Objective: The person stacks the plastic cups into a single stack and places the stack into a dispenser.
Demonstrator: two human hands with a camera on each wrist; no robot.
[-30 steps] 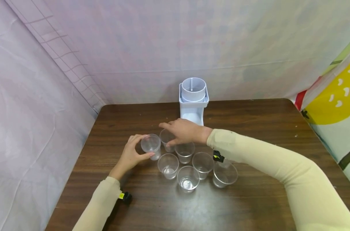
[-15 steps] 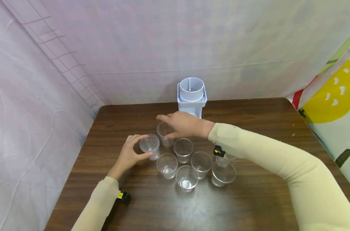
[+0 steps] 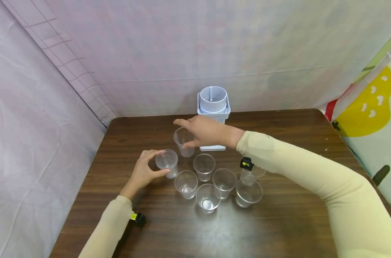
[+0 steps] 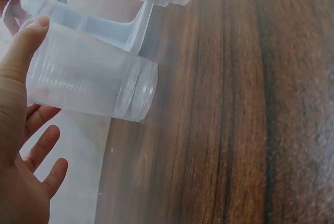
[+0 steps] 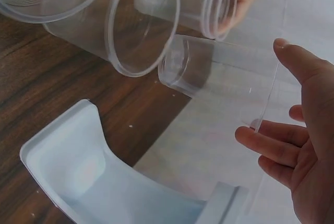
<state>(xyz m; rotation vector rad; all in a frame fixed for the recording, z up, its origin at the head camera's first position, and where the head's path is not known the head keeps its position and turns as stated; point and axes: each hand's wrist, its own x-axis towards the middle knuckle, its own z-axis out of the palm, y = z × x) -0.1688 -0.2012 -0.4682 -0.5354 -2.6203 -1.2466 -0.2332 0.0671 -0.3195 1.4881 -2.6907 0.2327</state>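
Note:
Between thumb and fingers my left hand (image 3: 144, 173) holds a small stack of clear plastic cups (image 4: 88, 72), whose doubled rims show in the right wrist view. My right hand (image 3: 210, 130) pinches a single clear plastic cup (image 5: 224, 70) by its rim, thumb on one side and fingers on the other. In the head view this cup stands behind and slightly right of the left hand's stack. Just in front of it, more clear cups stand mouth up, among them a middle cup (image 3: 204, 167), a left cup (image 3: 186, 184) and a front cup (image 3: 208, 199).
A white plastic holder (image 3: 213, 104) with a round top stands at the back, partly behind my right hand. Right of the group are another clear cup (image 3: 249, 194) and one partly under my right wrist. The brown wooden table (image 3: 144, 233) meets a pale curtain (image 3: 150, 53) behind.
My right hand has moved away from me toward the back with its cup, apart from the group. The left hand with its stack has stayed nearly still.

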